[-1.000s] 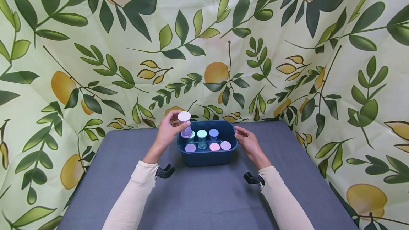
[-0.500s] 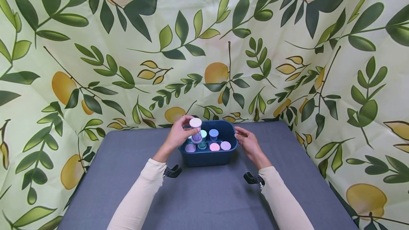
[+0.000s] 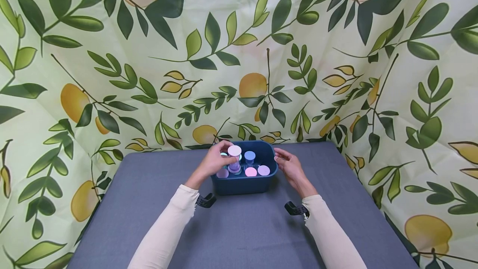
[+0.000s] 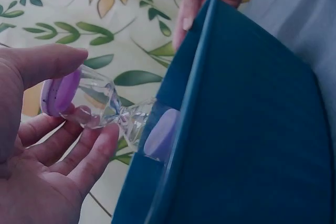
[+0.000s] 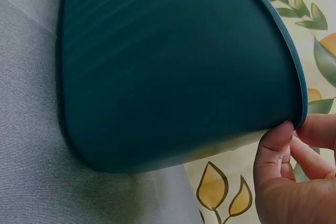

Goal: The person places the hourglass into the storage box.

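Observation:
My left hand [image 3: 213,162] grips a sand timer [image 3: 234,151] by its upper end, thumb on one side and fingers on the other. In the left wrist view this timer [image 4: 63,92] has lilac caps and a clear pinched-waist glass, its lower cap inside the dark blue bin [image 3: 242,187]. My right hand [image 3: 292,170] pinches the bin's rim at the right end; in the right wrist view the thumb lies against the outer wall and a finger is over the edge. Inside the bin stand other timers: a blue-capped one [image 3: 249,156], a pink-capped one [image 3: 251,172] and lilac-capped ones [image 3: 263,170].
The bin stands on a grey cloth-covered table [image 3: 239,231] near its back edge. A leaf-and-fruit printed curtain [image 3: 224,74] hangs behind and at both sides. A green-capped timer [image 3: 224,154] is partly hidden by my left hand.
My left hand has moved right and down with the sand timer, from over the bin's left end to lower inside it. The right hand stays at the rim.

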`<action>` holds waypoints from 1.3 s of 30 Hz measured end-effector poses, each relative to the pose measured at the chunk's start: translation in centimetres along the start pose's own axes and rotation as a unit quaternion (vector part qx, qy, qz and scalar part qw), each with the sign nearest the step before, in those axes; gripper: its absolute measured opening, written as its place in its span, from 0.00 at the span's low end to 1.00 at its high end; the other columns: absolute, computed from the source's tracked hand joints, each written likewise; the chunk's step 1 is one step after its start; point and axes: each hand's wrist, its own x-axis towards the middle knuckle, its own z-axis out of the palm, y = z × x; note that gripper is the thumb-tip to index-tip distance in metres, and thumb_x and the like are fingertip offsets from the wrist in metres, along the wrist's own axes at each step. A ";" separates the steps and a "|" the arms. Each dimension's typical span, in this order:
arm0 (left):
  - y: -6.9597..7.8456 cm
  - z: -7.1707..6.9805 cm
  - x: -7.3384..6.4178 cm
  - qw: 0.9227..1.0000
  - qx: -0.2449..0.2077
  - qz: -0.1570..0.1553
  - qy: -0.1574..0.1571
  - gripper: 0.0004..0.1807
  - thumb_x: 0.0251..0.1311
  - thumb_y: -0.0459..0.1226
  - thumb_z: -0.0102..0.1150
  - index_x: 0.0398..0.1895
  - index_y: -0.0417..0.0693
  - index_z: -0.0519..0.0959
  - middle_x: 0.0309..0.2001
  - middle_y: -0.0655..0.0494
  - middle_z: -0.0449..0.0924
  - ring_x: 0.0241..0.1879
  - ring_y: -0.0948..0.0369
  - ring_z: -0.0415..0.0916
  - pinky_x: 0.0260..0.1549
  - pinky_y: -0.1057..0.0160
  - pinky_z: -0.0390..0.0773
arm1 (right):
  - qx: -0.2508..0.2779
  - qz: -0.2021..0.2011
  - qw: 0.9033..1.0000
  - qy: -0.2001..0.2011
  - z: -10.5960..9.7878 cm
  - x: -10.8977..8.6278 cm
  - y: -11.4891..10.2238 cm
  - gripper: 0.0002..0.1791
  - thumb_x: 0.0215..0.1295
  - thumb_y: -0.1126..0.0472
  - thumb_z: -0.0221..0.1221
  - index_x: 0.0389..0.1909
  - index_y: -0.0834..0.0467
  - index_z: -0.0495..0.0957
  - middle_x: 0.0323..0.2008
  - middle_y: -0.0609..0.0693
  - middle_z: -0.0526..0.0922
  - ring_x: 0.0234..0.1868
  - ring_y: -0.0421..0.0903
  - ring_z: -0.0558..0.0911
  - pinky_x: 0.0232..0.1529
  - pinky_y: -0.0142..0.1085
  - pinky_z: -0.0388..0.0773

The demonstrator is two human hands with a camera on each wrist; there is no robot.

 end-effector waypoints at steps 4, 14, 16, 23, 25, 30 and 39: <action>-0.5 0.3 0.2 1.000 0.022 -0.005 -0.007 0.23 0.51 0.36 0.71 0.50 0.43 0.75 0.47 0.47 0.81 0.49 0.52 0.78 0.44 0.60 0.79 | -0.002 0.000 1.000 -0.002 0.0 0.0 0.0 0.24 0.72 0.64 0.53 0.67 0.55 0.70 0.58 0.52 0.73 0.54 0.45 0.73 0.46 0.26 0.78; -1.3 0.8 0.3 0.997 0.066 -0.019 -0.024 0.22 0.50 0.39 0.73 0.47 0.47 0.76 0.46 0.50 0.80 0.50 0.53 0.77 0.50 0.54 0.77 | -0.008 0.002 1.000 -0.002 0.0 -0.3 0.2 0.23 0.72 0.64 0.53 0.67 0.54 0.70 0.60 0.54 0.73 0.54 0.45 0.73 0.46 0.26 0.77; -1.4 0.9 0.4 0.997 0.073 -0.018 -0.026 0.22 0.50 0.39 0.73 0.47 0.47 0.76 0.46 0.51 0.80 0.50 0.53 0.77 0.50 0.53 0.77 | -0.006 0.002 1.000 -0.001 0.1 -0.3 0.2 0.23 0.72 0.64 0.53 0.67 0.54 0.70 0.60 0.53 0.73 0.54 0.45 0.73 0.46 0.26 0.77; -1.9 1.0 0.8 0.993 0.107 -0.012 -0.045 0.21 0.48 0.37 0.74 0.46 0.44 0.77 0.42 0.51 0.82 0.44 0.57 0.78 0.46 0.58 0.78 | -0.006 0.002 1.000 0.001 0.1 -0.3 0.0 0.23 0.72 0.63 0.53 0.66 0.53 0.71 0.59 0.53 0.73 0.55 0.46 0.73 0.46 0.26 0.77; -2.0 1.0 0.9 0.991 0.117 -0.009 -0.059 0.21 0.49 0.36 0.74 0.46 0.44 0.77 0.42 0.51 0.83 0.43 0.58 0.78 0.46 0.59 0.79 | -0.005 0.004 1.000 0.002 0.1 -0.3 0.0 0.22 0.72 0.63 0.53 0.66 0.53 0.71 0.59 0.53 0.73 0.55 0.46 0.73 0.46 0.26 0.77; -1.9 1.0 1.2 0.987 0.123 -0.012 -0.099 0.20 0.50 0.35 0.73 0.47 0.43 0.78 0.44 0.49 0.83 0.44 0.58 0.80 0.49 0.58 0.81 | -0.005 0.003 1.000 0.003 0.1 -0.2 0.1 0.23 0.72 0.64 0.53 0.66 0.52 0.71 0.60 0.53 0.73 0.55 0.46 0.73 0.45 0.25 0.77; -2.3 0.4 1.9 0.982 0.104 -0.035 -0.155 0.20 0.51 0.33 0.72 0.46 0.44 0.77 0.48 0.48 0.81 0.45 0.55 0.79 0.52 0.53 0.79 | -0.006 -0.002 1.000 0.001 0.0 -0.2 0.1 0.23 0.72 0.63 0.52 0.67 0.54 0.70 0.61 0.54 0.73 0.55 0.46 0.73 0.45 0.25 0.78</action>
